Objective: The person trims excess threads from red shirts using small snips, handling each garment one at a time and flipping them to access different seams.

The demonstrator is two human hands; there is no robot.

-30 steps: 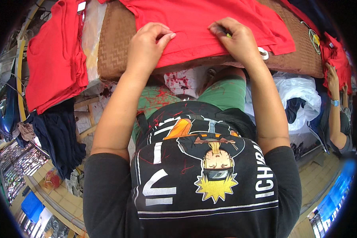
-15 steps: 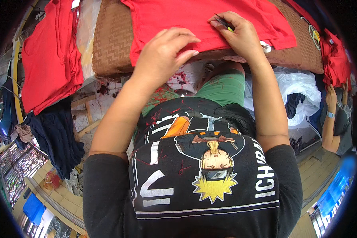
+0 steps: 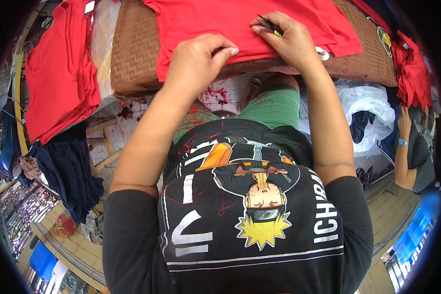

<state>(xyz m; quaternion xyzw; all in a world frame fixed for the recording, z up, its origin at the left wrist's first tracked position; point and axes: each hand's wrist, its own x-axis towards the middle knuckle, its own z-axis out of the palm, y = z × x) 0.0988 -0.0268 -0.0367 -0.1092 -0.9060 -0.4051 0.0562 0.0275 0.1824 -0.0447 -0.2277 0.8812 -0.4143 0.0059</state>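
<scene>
A red garment (image 3: 201,19) lies spread over a brown patterned padded surface (image 3: 132,54) in front of me. Over its near edge is my left hand (image 3: 193,59), thumb and forefinger pinched together; whatever may be between the tips is too small to make out. My right hand (image 3: 293,43) is closed around thread snips (image 3: 268,23) with dark pointed blades and a bit of yellow. The blades point up and left, above the red cloth. Beside my right wrist shows a white ring-shaped thing (image 3: 322,53).
More red garments (image 3: 61,78) are stacked at left, with dark blue cloth (image 3: 71,171) hanging below. A white plastic bag (image 3: 372,110) holds dark cloth at right. Farther right, another person's arm (image 3: 403,142) reaches up to a red garment (image 3: 411,73). Red thread scraps litter the floor.
My left thumb and forefinger, apart before, are now pressed together. My right hand has shifted slightly left with the snips, and the whole view has moved a little.
</scene>
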